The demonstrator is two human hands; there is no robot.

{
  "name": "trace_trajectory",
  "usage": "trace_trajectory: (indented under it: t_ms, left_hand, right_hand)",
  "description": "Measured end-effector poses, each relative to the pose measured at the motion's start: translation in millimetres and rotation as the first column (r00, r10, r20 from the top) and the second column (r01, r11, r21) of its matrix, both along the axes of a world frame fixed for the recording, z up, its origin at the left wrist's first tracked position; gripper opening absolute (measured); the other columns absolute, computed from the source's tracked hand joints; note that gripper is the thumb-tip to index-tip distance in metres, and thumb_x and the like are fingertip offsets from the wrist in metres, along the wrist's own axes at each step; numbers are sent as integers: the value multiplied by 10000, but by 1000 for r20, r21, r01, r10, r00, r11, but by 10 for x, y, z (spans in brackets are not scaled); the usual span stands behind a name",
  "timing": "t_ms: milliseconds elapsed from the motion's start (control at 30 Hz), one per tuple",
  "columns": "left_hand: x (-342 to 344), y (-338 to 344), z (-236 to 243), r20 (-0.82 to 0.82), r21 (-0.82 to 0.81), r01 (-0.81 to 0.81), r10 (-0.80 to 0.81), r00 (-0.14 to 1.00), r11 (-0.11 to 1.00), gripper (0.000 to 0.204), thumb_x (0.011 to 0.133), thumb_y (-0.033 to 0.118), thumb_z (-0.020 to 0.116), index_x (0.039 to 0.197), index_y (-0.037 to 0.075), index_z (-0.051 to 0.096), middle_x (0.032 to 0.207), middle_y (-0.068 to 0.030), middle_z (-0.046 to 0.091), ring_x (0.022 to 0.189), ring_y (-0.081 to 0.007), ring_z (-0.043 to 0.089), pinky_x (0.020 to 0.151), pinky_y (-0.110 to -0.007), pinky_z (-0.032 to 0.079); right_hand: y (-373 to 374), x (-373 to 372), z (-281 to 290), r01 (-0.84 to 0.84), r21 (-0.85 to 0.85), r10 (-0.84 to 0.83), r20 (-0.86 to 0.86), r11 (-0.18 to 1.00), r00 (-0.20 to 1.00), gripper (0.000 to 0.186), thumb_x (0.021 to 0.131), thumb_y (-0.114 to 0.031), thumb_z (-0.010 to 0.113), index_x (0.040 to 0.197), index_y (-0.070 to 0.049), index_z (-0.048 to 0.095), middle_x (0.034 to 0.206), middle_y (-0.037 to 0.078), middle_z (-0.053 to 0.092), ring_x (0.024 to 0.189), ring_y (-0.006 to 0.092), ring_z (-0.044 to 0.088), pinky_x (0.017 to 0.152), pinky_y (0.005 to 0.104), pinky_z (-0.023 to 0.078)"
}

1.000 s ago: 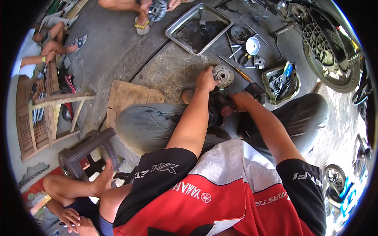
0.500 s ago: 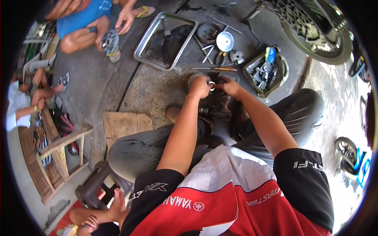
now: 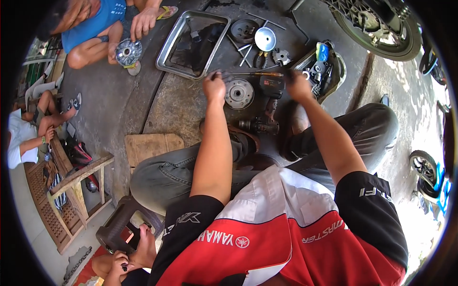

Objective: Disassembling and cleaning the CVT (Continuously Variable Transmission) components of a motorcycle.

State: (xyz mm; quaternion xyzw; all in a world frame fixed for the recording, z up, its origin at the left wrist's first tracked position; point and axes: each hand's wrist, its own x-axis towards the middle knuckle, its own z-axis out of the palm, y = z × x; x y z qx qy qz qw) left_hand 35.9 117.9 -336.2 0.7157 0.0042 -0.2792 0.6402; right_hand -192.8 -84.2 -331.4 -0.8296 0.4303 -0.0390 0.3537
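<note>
My left hand (image 3: 214,87) is closed, fingertips dark, just left of a round metal disc (image 3: 232,101) with holes and a central hub; what it holds, if anything, is hidden. My right hand (image 3: 299,87) is at the near left side of a parts container (image 3: 339,78), its dark fingers smeared. Between the hands, a long thin screwdriver (image 3: 267,74) with an orange handle lies on the floor. A dark cordless drill (image 3: 270,108) lies between my feet, right of the disc.
Beyond my hands are a metal tray (image 3: 164,53), a dark round drum (image 3: 244,31), a silver bowl-shaped part (image 3: 265,38), pliers (image 3: 261,60) and a toothed plate (image 3: 282,56). A motorcycle wheel (image 3: 377,45) stands far right. At far left, a person holds a round metal part (image 3: 129,52).
My hands were together over the disc with a pale ring between them. Now they are apart, left hand to the left, right hand toward the parts container, and the disc is uncovered.
</note>
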Motion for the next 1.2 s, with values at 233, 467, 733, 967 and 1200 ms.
trace_trajectory:
  t_ms: [233,467,733,967,1200]
  left_hand:
    - [-110,567,-276,27,254,-241,243,970,937,258,969,156,574,1075,-68,647,1007,-186,702,906,-287,680,816,-392,522]
    - [-318,512,-224,4,150,-236,238,971,960,171,952,40,611,1116,3,640,1063,-104,681,909,-189,659,782,-306,533]
    - [-443,450,-123,316,410,-239,109,942,880,250,886,49,561,1113,-21,638,1110,-237,668,1047,-369,644,921,-429,497]
    - [-533,257,-106,269,506,63,-226,936,860,296,879,122,612,1134,-27,623,1191,-282,632,1128,-435,597,954,-471,473]
    - [-412,378,-341,55,730,59,-145,988,681,570,853,222,651,1271,-109,447,1307,-349,525,1184,-454,562,1016,-453,467]
  right_hand:
    - [1383,967,170,-796,-210,643,-490,568,588,984,751,-360,799,1572,-248,268,1644,139,164,1484,414,211,1081,635,347]
    - [1098,1194,556,-864,56,694,-623,500,361,1118,632,-425,875,1564,-270,275,1607,156,211,1468,414,219,1031,624,409]
    - [-98,1049,2246,-762,-139,743,-172,632,647,1197,530,-406,890,1515,-60,304,1388,259,416,1296,453,443,1092,489,407]
    - [-784,-394,2014,-537,-136,458,-376,833,805,1227,502,-403,894,1525,-67,307,1354,245,441,1296,448,442,1101,464,406]
    - [-218,-350,1552,-669,-44,466,-684,742,562,1278,519,-478,898,1556,-101,253,1518,280,317,1397,468,333,1132,475,380]
